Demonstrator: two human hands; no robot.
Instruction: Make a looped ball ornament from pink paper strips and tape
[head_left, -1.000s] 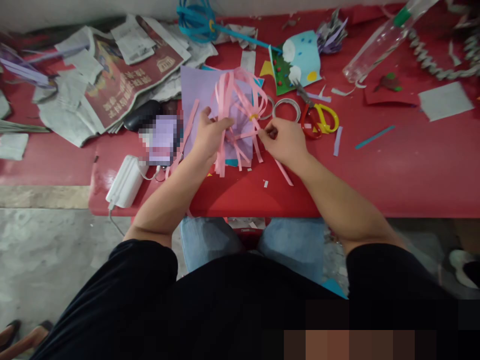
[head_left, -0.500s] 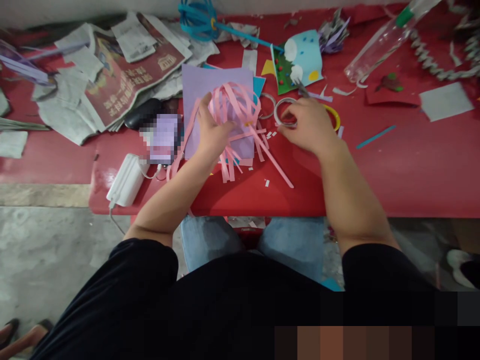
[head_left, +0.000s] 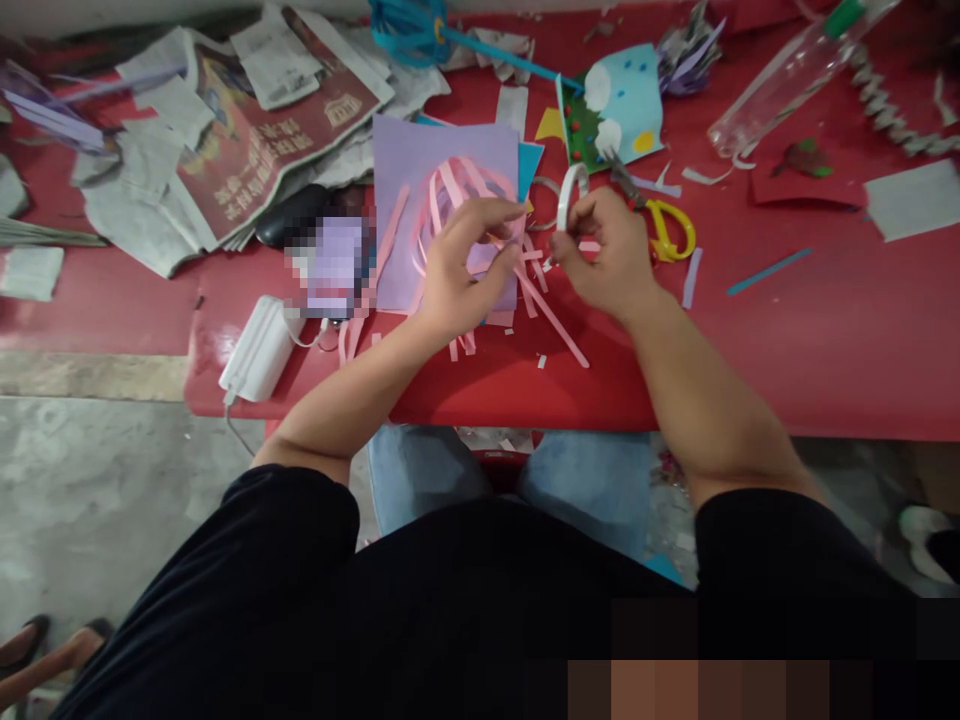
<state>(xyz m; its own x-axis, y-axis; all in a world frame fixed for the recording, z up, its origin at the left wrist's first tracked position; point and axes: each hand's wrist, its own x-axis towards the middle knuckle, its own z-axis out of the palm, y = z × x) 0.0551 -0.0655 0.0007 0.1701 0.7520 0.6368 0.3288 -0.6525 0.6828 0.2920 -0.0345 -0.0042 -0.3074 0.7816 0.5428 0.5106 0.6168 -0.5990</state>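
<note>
My right hand (head_left: 611, 250) grips a white tape roll (head_left: 571, 200), raised upright on its edge between thumb and fingers. Over a ball of pink paper strips (head_left: 450, 185) is my left hand (head_left: 472, 265), its thumb and forefinger curved and apart near the joint of the ball and its pink stick (head_left: 559, 325). The ball lies on a purple sheet (head_left: 397, 150), partly hidden by that hand. Yellow-handled scissors (head_left: 675, 232) rest just right of my right hand. A second ring (head_left: 546, 190) lies beside the sheet, partly covered.
Newspapers (head_left: 255, 150), a black mouse-like object (head_left: 289, 215), a blurred phone (head_left: 336, 265) and a white power bank (head_left: 259, 350) are to the left. Behind are a blue paper ball (head_left: 409, 35) and a decorated card (head_left: 634, 100). A clear bottle (head_left: 795, 80) lies at the right.
My right hand has lifted the tape roll from the table and tilted it upright, uncovering the scissors. My left hand has moved right across the pink ball, towards its stick.
</note>
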